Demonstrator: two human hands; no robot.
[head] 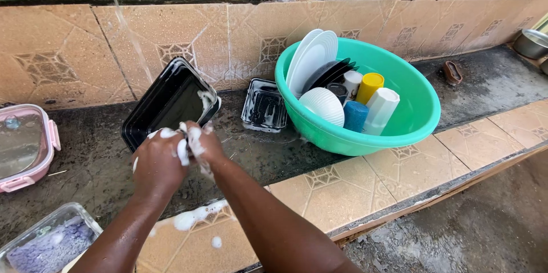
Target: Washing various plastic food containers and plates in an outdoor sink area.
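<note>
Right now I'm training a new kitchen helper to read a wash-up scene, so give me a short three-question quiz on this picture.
1. True or false: both soapy hands grip the black rectangular tray.
2. Which sits inside the green plastic basin? A) a pink-lidded container B) white plates C) a metal pot
3. What leans on the tiled wall between the tray and the basin?

Key
1. True: the left hand and right hand, both foamy, meet at the tray's lower edge.
2. B: white plates stand upright in it, beside cups.
3. A small clear square container, wet with suds.
</note>
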